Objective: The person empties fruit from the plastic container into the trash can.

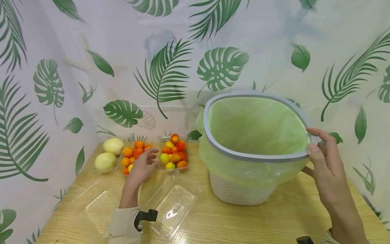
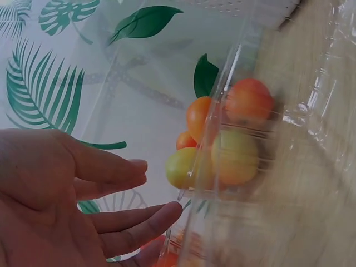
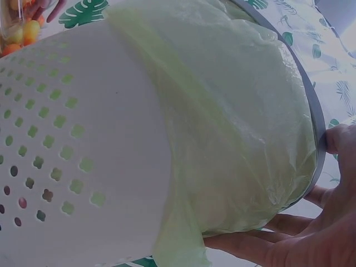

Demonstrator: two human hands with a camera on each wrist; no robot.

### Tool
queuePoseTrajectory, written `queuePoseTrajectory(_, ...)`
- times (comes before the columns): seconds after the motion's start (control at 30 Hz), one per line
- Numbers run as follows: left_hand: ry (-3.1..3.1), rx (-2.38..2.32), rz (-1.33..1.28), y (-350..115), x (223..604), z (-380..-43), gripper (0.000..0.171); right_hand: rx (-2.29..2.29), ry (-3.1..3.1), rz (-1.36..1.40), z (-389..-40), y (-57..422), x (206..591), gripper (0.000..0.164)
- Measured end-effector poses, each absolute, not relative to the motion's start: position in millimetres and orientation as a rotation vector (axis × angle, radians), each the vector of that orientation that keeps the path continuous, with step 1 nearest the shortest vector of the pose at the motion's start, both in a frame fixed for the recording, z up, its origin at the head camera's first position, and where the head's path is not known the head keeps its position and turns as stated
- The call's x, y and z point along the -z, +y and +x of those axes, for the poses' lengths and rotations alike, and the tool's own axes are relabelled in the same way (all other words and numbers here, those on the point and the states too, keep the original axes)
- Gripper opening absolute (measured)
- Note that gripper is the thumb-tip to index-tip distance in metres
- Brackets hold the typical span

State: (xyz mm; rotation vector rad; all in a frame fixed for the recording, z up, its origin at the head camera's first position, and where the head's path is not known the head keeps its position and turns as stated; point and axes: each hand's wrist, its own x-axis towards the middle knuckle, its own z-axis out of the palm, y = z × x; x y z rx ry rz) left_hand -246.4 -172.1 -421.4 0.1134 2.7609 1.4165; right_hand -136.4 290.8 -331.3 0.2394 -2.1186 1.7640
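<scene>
On the right stands a white perforated trash bin [image 1: 240,193] with a pale green bin liner [image 1: 250,125] folded over its outside and a grey rim ring [image 1: 231,155] on top. My right hand [image 1: 330,169] grips the ring's right side, thumb and fingers about its edge; the right wrist view shows fingers under the liner's overhang [image 3: 239,139]. My left hand [image 1: 144,167] hovers over the small orange tomatoes [image 1: 128,152] in a clear box, fingers apart and holding nothing. Beside it, a second clear box holds red, orange and yellow-green tomatoes [image 1: 175,157].
Two pale yellow round fruits [image 1: 105,161] lie at the table's back left. A clear plastic tray [image 1: 173,206] lies in front of the tomatoes, and another clear piece [image 1: 97,203] is left of it. A leaf-print curtain [image 1: 170,20] hangs behind the wooden table [image 1: 243,223].
</scene>
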Motion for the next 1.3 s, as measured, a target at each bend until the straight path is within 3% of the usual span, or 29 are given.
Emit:
queuePoseTrajectory(0.2,2.791,-1.293,0.084,-161,423,-244,0.042,-1.777,-2.107,0.234,-137,291,332,0.049)
queuePoseTrajectory(0.6,2.521,-1.539,0.123,-150,443,-246,0.08,-1.809,-2.098,0.246,-139,292,334,0.048)
queuePoseTrajectory(0.83,2.592,-1.522,0.095,-151,444,-247,0.065,-1.816,-2.099,0.235,-139,293,333,0.048)
queuePoseTrajectory(1.3,2.183,-1.987,0.058,-145,442,-252,0.059,-1.789,-2.109,0.245,-140,294,334,0.048)
